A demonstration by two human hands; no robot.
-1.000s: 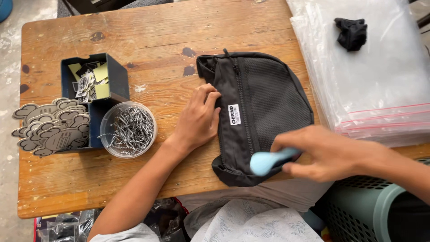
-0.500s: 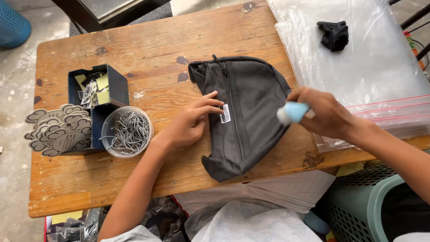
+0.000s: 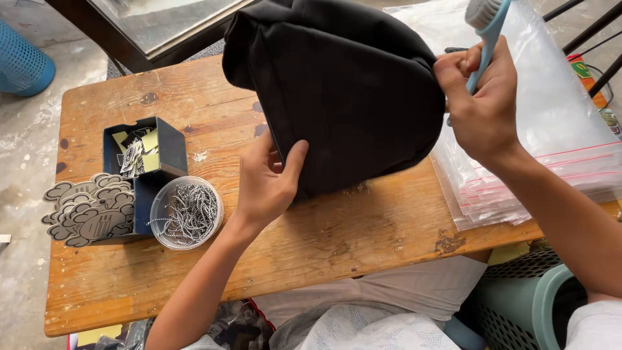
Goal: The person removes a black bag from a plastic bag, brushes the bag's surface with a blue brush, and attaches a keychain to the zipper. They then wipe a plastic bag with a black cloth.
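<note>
The black pouch [image 3: 337, 91] is lifted off the wooden surface [image 3: 363, 240] and held up between both hands. The left hand [image 3: 269, 181] grips its lower edge, thumb on the near face and fingers [image 3: 275, 155] tucked behind, so they are clamped on the fabric. The right hand [image 3: 483, 107] pinches the pouch's right edge while also holding a light blue brush [image 3: 486, 26], its fingers closed round the handle, bristle head pointing up and away.

To do this well, I'd judge the left hand should keep the cloth taut and steady, so the panel stays flat, and the brush needs turning head-down before it can meet the fabric.

Right of the pouch lies a stack of clear plastic bags [image 3: 557, 155] with thin red sealing strips along their near edges. At the left stands a dark blue open box [image 3: 146, 162] of small metal bits and yellowish cards, a round clear tub [image 3: 186, 212] of ball chains just in front of it, and grey cloud-shaped cut-outs [image 3: 84, 210] beside them.
</note>
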